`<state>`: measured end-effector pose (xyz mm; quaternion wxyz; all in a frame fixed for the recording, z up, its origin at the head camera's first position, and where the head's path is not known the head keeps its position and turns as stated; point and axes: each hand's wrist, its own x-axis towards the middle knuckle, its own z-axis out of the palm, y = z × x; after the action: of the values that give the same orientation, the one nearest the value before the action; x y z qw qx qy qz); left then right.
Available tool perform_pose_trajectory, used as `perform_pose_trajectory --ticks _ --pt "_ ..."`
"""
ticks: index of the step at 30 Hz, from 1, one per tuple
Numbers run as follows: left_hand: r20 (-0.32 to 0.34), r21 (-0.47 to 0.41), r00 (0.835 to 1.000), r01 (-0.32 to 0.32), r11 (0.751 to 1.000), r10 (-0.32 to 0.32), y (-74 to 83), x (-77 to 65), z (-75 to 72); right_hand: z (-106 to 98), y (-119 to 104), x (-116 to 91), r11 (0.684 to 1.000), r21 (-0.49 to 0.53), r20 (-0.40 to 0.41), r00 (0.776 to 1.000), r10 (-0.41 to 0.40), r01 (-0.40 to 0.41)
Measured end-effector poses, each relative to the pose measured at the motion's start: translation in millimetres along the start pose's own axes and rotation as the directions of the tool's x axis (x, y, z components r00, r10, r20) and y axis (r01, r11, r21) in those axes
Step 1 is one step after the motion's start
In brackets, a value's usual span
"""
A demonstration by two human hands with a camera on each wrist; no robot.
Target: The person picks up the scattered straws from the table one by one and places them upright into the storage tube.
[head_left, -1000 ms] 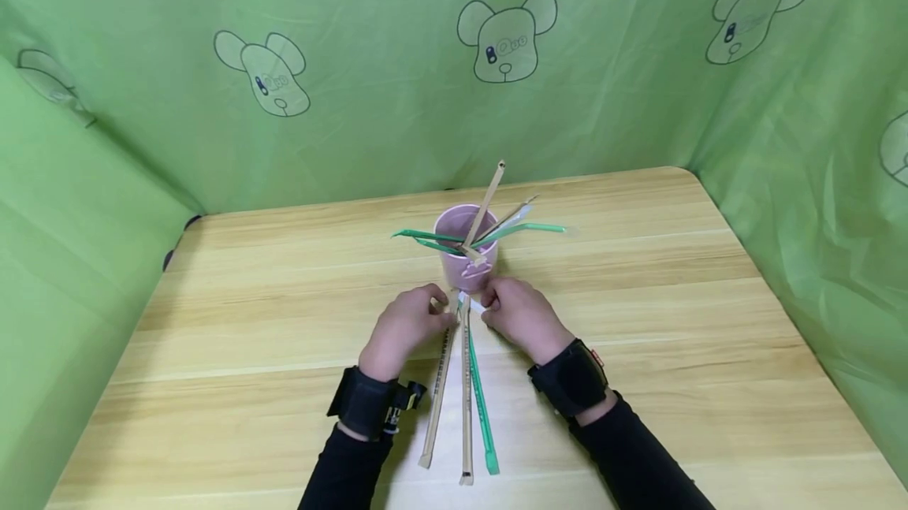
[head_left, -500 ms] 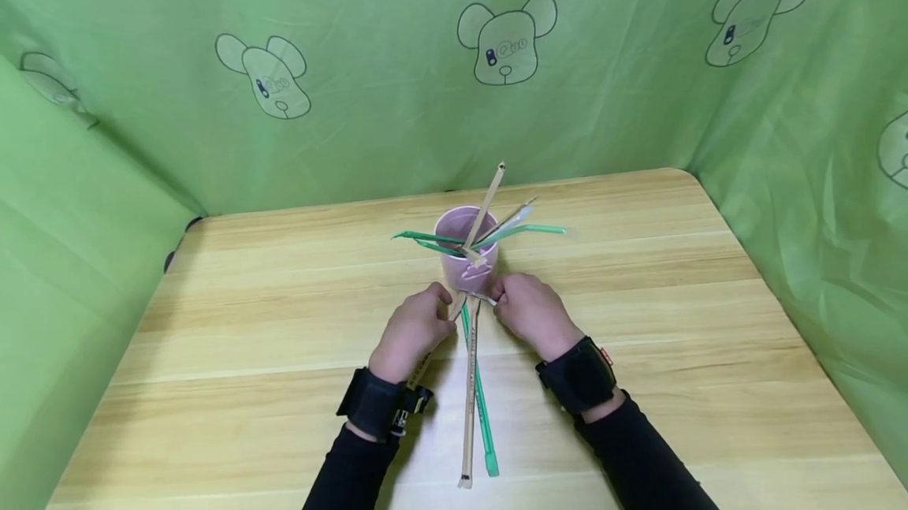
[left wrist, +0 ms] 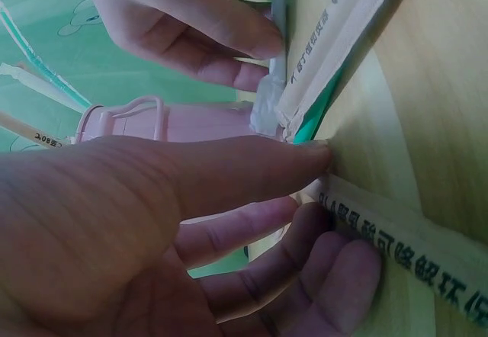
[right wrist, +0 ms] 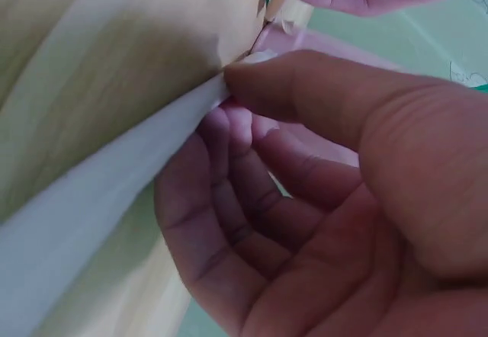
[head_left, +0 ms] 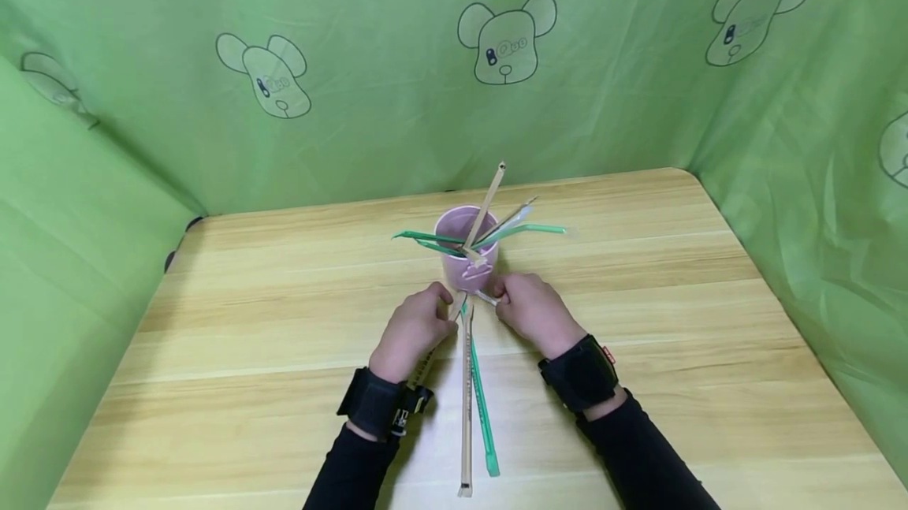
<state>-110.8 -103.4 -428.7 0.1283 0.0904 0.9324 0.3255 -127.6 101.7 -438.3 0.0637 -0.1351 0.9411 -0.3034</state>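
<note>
My left hand (head_left: 414, 329) pinches the upper end of a brown paper-wrapped straw (left wrist: 427, 253) between thumb and fingers; the wrist hides much of its length in the head view. To the right, my right hand (head_left: 535, 314) pinches a white-wrapped straw (right wrist: 114, 177) near the foot of the cup. Between both hands lie another brown paper-wrapped straw (head_left: 466, 400) and a green straw (head_left: 484, 415), their far ends crossing close together. Just beyond the hands stands a pink cup (head_left: 464, 275) with several green, brown and white straws leaning out over its rim.
A light wooden table (head_left: 284, 273) carries everything. Green curtains (head_left: 397, 100) with printed bear heads surround its back and sides. Straws in the cup stick out to both sides, such as the bent green straw (head_left: 542, 228) at the right.
The left hand has come slightly right, and its brown straw has swung left under the wrist. The right hand has drawn the white straw's end rightward; the middle brown straw has shifted a little.
</note>
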Motion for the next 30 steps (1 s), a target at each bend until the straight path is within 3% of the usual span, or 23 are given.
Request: perform_pose_trajectory --ticks 4,11,18,25,28,30 --pt "-0.002 0.000 1.000 0.002 1.000 -0.002 -0.4 0.6 -0.1 1.4 1.3 2.1 0.999 -0.017 -0.010 0.999 -0.040 0.040" --pt "-0.006 -0.001 1.000 -0.019 1.000 0.019 0.1 0.5 -0.5 0.9 -3.2 -1.1 0.998 -0.057 -0.012 0.999 -0.041 0.040" --pt "0.009 -0.024 1.000 -0.004 1.000 0.004 0.7 -0.5 0.5 -15.8 -2.8 -5.6 0.997 -0.034 -0.015 0.998 -0.067 0.067" --pt "0.015 -0.023 1.000 0.006 1.000 -0.006 1.4 -1.1 0.4 -63.2 -13.4 -19.3 0.989 0.118 -0.146 0.987 -0.072 0.090" --pt "0.014 -0.022 1.000 0.003 1.000 -0.002 1.8 -1.3 0.2 -84.8 -17.0 -28.9 0.971 0.206 -0.259 0.964 -0.062 0.118" --pt "0.014 -0.020 1.000 0.007 1.000 -0.006 1.6 -1.6 0.2 -96.4 -19.6 -36.0 0.951 0.277 -0.359 0.933 -0.034 0.141"
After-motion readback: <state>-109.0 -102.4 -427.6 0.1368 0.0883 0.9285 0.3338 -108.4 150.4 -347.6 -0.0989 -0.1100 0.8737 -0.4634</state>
